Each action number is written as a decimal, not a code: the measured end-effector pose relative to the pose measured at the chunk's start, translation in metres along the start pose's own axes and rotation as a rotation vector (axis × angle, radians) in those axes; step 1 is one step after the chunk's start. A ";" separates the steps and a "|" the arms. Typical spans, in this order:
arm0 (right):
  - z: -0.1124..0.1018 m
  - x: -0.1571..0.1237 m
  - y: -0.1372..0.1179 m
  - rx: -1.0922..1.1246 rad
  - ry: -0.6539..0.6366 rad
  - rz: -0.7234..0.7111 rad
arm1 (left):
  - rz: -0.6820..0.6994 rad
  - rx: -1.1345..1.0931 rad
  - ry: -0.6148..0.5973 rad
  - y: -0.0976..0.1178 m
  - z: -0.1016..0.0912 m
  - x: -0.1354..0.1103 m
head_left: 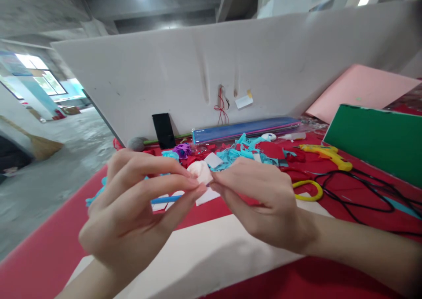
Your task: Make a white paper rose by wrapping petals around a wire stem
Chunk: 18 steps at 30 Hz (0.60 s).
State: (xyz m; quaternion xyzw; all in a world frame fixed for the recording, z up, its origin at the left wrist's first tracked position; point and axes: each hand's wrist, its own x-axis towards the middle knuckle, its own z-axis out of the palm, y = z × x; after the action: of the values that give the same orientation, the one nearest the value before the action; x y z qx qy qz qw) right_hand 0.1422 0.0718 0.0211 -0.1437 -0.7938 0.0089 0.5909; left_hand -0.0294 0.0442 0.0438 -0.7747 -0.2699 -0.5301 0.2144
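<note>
Both my hands are raised over a red table (39,255) and meet at a small white rolled piece of paper (201,171). My left hand (138,206) pinches it between thumb and fingertips. My right hand (260,198) pinches the same piece from the right side. A blue stick (165,199) lies just behind my left fingers. White paper scraps (207,197) lie under the hands.
A white sheet (204,255) lies on the table near me. Teal and red paper scraps (244,151), a purple paper flower (182,150), a yellow glue gun (325,153) with black cord (356,189), yellow-handled scissors (310,189), green (372,140) and pink (356,92) sheets, a black phone (164,130) against a white board (198,70).
</note>
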 end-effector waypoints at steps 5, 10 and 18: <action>-0.004 0.006 -0.008 0.295 -0.040 0.393 | -0.204 -0.117 0.049 0.002 0.000 0.001; -0.007 0.012 -0.012 0.502 -0.101 0.660 | -0.275 -0.118 0.041 0.002 0.003 -0.001; -0.005 0.011 -0.011 0.526 -0.138 0.645 | -0.400 -0.231 -0.019 0.005 0.005 0.002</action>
State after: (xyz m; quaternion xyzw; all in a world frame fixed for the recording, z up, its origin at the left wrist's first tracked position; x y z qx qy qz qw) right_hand 0.1417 0.0631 0.0349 -0.2281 -0.7165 0.4053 0.5200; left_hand -0.0216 0.0437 0.0435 -0.7300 -0.3577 -0.5822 0.0125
